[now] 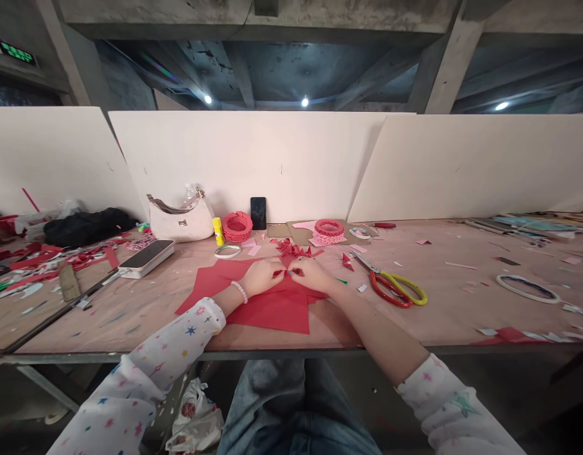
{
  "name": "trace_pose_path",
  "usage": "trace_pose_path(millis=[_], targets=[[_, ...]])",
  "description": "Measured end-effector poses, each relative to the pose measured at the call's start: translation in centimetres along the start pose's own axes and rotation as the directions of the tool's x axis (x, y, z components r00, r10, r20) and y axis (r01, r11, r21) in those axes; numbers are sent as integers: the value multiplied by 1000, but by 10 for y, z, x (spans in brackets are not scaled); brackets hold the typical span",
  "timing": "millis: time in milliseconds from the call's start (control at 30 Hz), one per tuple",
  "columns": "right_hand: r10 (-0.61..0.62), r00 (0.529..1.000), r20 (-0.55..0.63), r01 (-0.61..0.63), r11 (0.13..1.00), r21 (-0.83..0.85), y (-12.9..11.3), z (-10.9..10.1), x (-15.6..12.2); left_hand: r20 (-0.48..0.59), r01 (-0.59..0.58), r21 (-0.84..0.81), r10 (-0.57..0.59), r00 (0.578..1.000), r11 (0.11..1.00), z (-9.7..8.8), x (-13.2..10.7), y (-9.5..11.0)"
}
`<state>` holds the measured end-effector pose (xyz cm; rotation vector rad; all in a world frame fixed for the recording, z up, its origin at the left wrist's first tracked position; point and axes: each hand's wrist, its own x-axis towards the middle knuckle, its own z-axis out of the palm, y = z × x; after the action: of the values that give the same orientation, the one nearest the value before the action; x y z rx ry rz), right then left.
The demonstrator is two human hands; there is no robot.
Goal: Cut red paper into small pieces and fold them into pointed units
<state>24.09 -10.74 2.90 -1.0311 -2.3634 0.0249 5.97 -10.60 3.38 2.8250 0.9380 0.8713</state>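
Observation:
My left hand (263,276) and my right hand (311,275) meet over the red paper sheets (272,311) at the table's front. Their fingertips pinch a small piece of red paper (286,272) between them, whose exact shape is mostly hidden by the fingers. Just beyond lies a pile of folded red paper pieces (291,248). Scissors (390,281) with one red and one yellow handle rest to the right of my right hand, blades spread apart. One small folded red piece (348,261) sits near their tips.
Behind stand a white handbag (181,221), a yellow glue stick (218,231), a red paper ring (237,226), a phone (258,213) and a pink-red ring stack (329,231). A white power bank (147,258) lies left, a tape roll (528,289) right. Scraps cover the far left.

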Motion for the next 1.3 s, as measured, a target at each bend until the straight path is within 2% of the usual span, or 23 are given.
trace_pose_path(millis=[300, 500, 667, 833, 1000, 1300], targets=[[33, 999, -24, -34, 997, -65, 0, -3, 1, 20, 49, 28, -49, 999, 998, -3, 0, -7], [113, 992, -63, -120, 987, -110, 1, -5, 0, -38, 131, -14, -131, 991, 991, -3, -1, -20], [102, 993, -59, -104, 994, -26, 0, -5, 0, -69, 85, -36, -87, 994, 996, -3, -1, -22], [91, 995, -44, -87, 993, 85, -1, -2, -1, -13, 85, -8, -85, 996, 996, -1, 1, -20], [-22, 999, 33, 14, 969, 246, -6, -5, 0, -12, 131, -73, -132, 991, 989, 0, 2, -19], [-41, 999, 31, 32, 968, 250, -1, -2, 1, 48, 101, -197, -94, 994, 975, 3, 2, -19]])
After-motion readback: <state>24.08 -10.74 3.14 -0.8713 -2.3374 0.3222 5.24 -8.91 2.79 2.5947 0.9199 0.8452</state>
